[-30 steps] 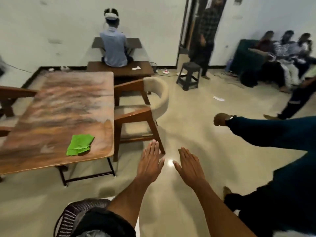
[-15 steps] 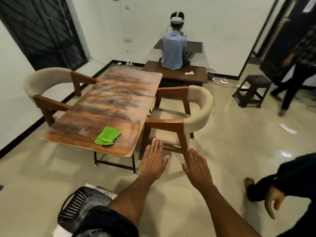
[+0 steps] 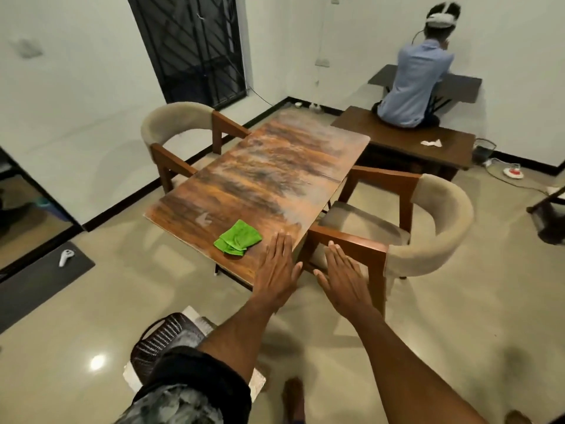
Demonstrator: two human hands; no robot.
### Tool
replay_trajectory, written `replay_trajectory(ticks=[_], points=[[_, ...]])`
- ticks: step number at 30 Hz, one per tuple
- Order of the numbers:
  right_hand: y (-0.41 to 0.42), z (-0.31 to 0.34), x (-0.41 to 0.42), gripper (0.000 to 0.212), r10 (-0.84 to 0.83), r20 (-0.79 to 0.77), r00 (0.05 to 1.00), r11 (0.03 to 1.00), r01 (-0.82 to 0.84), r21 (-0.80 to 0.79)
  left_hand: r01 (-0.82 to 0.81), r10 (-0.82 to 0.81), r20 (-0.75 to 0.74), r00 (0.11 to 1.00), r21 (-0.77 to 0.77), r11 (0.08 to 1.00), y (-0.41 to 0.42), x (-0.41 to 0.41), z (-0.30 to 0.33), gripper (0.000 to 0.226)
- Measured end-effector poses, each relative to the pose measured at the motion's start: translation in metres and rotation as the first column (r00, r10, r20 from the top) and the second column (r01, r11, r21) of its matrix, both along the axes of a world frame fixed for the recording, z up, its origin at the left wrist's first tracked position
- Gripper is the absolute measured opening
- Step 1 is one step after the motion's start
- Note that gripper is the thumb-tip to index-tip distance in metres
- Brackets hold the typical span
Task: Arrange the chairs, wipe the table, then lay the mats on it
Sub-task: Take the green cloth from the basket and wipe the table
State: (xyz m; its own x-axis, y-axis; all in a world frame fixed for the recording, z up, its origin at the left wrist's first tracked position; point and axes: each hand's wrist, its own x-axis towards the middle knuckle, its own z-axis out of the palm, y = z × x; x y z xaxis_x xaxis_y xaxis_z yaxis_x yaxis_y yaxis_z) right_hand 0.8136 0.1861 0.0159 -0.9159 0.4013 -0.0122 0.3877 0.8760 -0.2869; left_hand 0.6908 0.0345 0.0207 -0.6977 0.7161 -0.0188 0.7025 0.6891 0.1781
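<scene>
As the view swings round to the left, the far wall's barred door (image 3: 195,47) comes into shot, which a second ago was out of frame, and the table (image 3: 263,166) now sits square in the middle instead of off to the left. On the left side, the far chair (image 3: 177,133) is fully in sight, tucked against the table's long edge. Moving across, the green cloth (image 3: 238,238) lies folded near the table's near corner, untouched, same spot on the wood as before. No mats on the tabletop, and I can't make out any elsewhere. Next, the left hand (image 3: 276,272), flat, fingers spread, holding nothing, hovers over the table's near corner; half a second ago it was over bare floor. Just beside it, the right hand (image 3: 344,278), equally flat and empty, is over the near chair's (image 3: 394,228) wooden arm, though whether it touches I can't tell. That reads as the chair-arranging step about to start, with the near chair angled out from the table.
</scene>
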Motion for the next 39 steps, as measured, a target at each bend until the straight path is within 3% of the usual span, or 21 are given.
replay_trajectory(ticks=[3, 9, 12, 14, 18, 24, 32, 39], points=[[0.025, 0.001, -0.036, 0.074, 0.041, 0.001, 0.999, 0.998, -0.041, 0.054, -0.049, 0.049, 0.011, 0.999, 0.005, 0.999, 0.019, -0.029, 0.006, 0.094], [0.072, 0.019, -0.101, 0.097, 0.081, -0.019, 0.997, 0.995, -0.08, 0.056, -0.093, 0.09, 0.046, 0.995, 0.063, 0.994, 0.066, -0.079, 0.009, 0.083], [0.081, 0.022, -0.127, 0.084, 0.123, -0.002, 0.992, 0.99, -0.122, 0.076, -0.119, 0.116, 0.06, 0.991, 0.039, 0.992, 0.068, -0.103, 0.013, 0.089], [0.085, 0.023, -0.149, 0.076, 0.153, 0.005, 0.988, 0.985, -0.153, 0.083, -0.157, 0.158, -0.025, 0.987, 0.043, 0.987, 0.066, -0.124, 0.014, 0.082], [0.085, 0.032, -0.199, 0.092, 0.26, 0.035, 0.965, 0.961, -0.262, 0.089, -0.238, 0.241, -0.054, 0.969, 0.067, 0.969, 0.06, -0.162, 0.017, 0.073], [0.099, 0.031, -0.272, 0.073, 0.4, 0.008, 0.917, 0.904, -0.396, 0.159, -0.349, 0.358, -0.043, 0.933, 0.134, 0.927, 0.072, -0.216, 0.028, 0.074], [0.129, -0.005, -0.36, 0.071, 0.546, 0.036, 0.837, 0.832, -0.547, 0.092, -0.532, 0.532, 0.041, 0.846, 0.145, 0.834, 0.087, -0.261, -0.013, 0.083], [0.121, -0.053, -0.397, 0.073, 0.73, 0.116, 0.673, 0.68, -0.732, -0.032, -0.719, 0.705, 0.168, 0.689, 0.034, 0.694, 0.092, -0.243, -0.06, 0.079]])
